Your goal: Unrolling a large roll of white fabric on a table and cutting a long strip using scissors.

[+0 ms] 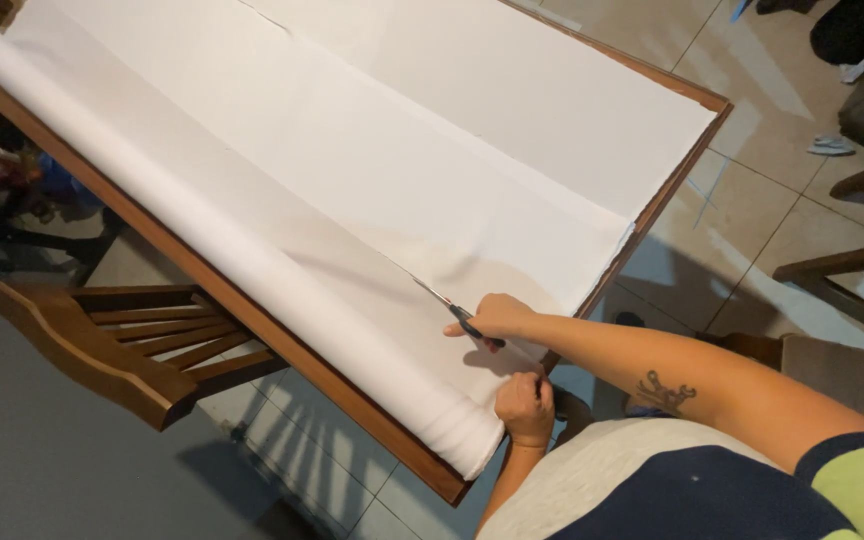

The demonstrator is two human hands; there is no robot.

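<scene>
Cutting along the white fabric [372, 170] spread over the wooden surface [282, 345], the right hand [497, 318] is closed around the black-handled scissors [452, 308], blades pointing up the cloth. The left hand [525, 405] pinches the fabric's near edge just beside the roll [202, 235]. If that pinch slackens, the cloth could bunch at the blades and the cut may wander; the roll, lying near the surface's edge, might also slip off.

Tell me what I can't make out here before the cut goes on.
Head view:
- Scissors: handles hidden inside right hand.
- White fabric: far end cut off by top edge.
- Fabric roll: core hidden by its layers.
- Left hand: fingertips curled under, grip unclear.
</scene>
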